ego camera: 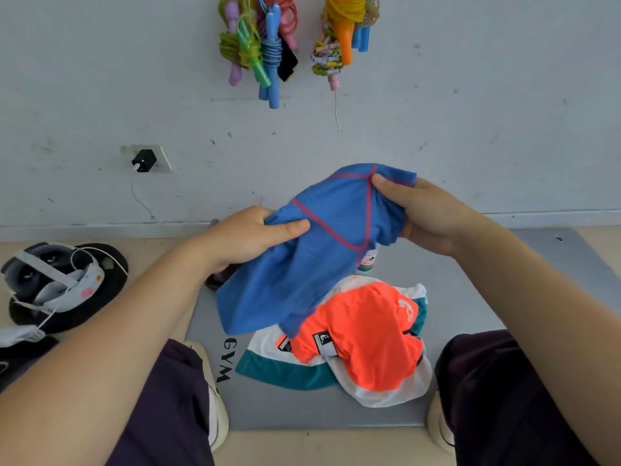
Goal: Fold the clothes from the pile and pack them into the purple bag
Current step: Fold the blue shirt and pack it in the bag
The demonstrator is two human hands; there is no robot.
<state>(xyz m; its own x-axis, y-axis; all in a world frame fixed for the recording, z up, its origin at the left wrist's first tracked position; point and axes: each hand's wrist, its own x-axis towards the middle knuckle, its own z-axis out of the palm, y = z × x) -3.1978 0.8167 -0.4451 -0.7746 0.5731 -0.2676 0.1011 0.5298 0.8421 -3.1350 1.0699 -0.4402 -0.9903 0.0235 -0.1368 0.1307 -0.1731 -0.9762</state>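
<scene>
- Far left: a headset (50, 280) with white straps lies on a dark round cushion (100, 297), apart from the work; a black charger (144, 160) sits in a wall socket above.
- Left hand (248, 237) grips one edge of a blue garment (302, 257) with pink seams, thumb pressed across the cloth, apparently to spread it for folding.
- Centre: the garment hangs in the air above the grey mat (470, 331), its lower edge draping onto the pile (366, 344) of orange, white and teal clothes still unfolded.
- Skipping ropes (265, 45) hang on the wall above.
- Right hand (426, 216) pinches the garment's opposite corner, holding it taut.
- The purple bag cannot be identified with confidence; something purplish shows behind the left hand.
</scene>
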